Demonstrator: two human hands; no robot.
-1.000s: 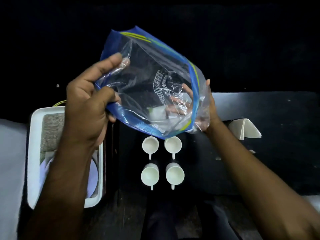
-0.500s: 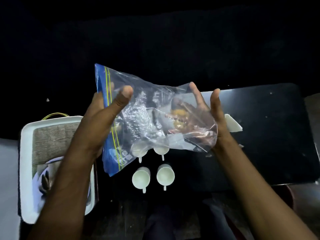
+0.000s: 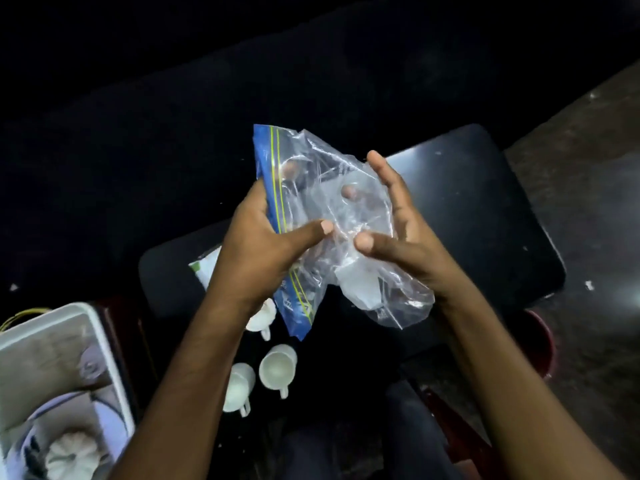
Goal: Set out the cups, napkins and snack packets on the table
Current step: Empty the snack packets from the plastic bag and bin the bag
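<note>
A clear plastic zip bag (image 3: pixel 322 174) with a blue and yellow-green seal strip is held above the dark table (image 3: pixel 485 216). My left hand (image 3: pixel 263 244) grips its sealed edge, thumb on the front. My right hand (image 3: pixel 398 223) presses its crumpled right side with fingers spread. Small white cups stand on the table below the bag: one (image 3: pixel 277 367) to the right, one (image 3: pixel 239 388) beside it, and a third (image 3: pixel 259 320) partly hidden by my left wrist. A white packet (image 3: pixel 207 268) peeks out behind my left hand.
A white tray (image 3: pixel 100 344) at the lower left holds a grey cloth, a plate and a white ridged object (image 3: pixel 74 457). A reddish round object (image 3: pixel 540 344) sits at the table's right edge. My dark trouser legs fill the bottom centre.
The bag has been turned and lowered and is now more crumpled between both hands. The view has shifted, so the table and cups now appear tilted.
</note>
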